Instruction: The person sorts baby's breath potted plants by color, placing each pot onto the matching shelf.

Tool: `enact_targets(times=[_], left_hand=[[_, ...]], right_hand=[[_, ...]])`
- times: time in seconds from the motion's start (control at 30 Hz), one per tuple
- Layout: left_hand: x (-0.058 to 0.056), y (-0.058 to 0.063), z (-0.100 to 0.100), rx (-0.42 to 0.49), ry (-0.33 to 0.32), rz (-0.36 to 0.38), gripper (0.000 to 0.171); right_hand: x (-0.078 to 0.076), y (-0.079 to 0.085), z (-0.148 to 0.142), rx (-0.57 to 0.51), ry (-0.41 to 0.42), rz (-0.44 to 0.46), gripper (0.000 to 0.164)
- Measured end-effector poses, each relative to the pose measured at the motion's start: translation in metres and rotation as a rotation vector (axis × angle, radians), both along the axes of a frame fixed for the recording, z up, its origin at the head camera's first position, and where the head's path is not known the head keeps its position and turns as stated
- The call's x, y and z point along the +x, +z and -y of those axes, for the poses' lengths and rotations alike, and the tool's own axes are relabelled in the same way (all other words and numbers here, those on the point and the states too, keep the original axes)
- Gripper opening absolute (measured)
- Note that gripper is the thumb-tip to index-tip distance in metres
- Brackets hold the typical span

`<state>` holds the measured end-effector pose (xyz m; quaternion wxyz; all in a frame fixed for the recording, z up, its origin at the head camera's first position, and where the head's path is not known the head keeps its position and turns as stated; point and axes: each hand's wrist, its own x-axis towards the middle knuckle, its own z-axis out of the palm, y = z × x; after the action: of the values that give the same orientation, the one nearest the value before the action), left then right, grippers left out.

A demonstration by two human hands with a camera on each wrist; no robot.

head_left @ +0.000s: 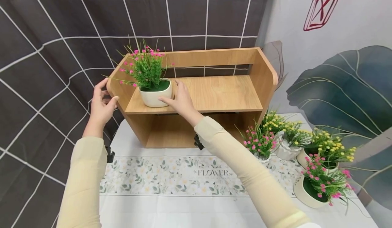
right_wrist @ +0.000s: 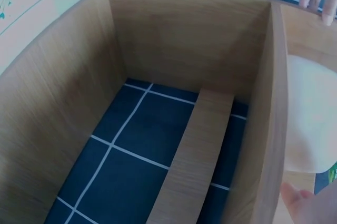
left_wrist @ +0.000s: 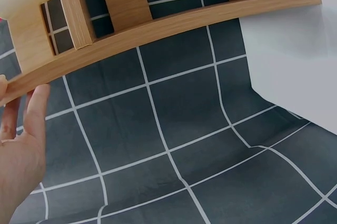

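A white oval pot (head_left: 157, 97) with artificial pink flowers and green grass (head_left: 147, 66) stands at the left end of the upper board of a wooden shelf (head_left: 220, 92). My right hand (head_left: 182, 102) is at the pot's right side, thumb toward its front and fingers extended behind; in the right wrist view the thumb (right_wrist: 295, 197) appears slightly apart from the white pot (right_wrist: 310, 118). With my left hand (head_left: 101, 103) I grip the shelf's left side panel. In the left wrist view its fingers (left_wrist: 37, 110) lie against the panel's outer side.
Several potted artificial plants, among them a pink-flowered pot (head_left: 315, 190) and a yellow-flowered one (head_left: 332, 149), stand at the table's right. A floral runner (head_left: 165, 177) crosses the white table before the shelf. A dark checked curtain (head_left: 190, 17) hangs behind.
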<state>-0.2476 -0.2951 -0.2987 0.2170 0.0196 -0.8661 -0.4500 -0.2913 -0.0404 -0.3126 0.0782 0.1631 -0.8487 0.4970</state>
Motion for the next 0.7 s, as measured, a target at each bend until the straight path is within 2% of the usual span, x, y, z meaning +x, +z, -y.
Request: enact_targets(times=[0.13, 0.33, 0.5, 0.7], left_hand=[[0.000, 0.000, 0.000, 0.002, 0.001, -0.002, 0.066], [0.003, 0.000, 0.000, -0.002, 0.003, -0.012, 0.065], [0.003, 0.002, -0.002, -0.006, 0.007, -0.038, 0.065], [0.001, 0.000, -0.005, 0.010, 0.063, -0.081, 0.064]], right_hand=[[0.005, 0.000, -0.009, -0.039, 0.003, -0.012, 0.088], [0.015, 0.000, -0.026, -0.129, 0.052, -0.038, 0.084], [0.022, -0.004, -0.042, -0.143, 0.060, -0.042, 0.084], [0.028, -0.009, -0.058, -0.152, 0.052, -0.046, 0.084]])
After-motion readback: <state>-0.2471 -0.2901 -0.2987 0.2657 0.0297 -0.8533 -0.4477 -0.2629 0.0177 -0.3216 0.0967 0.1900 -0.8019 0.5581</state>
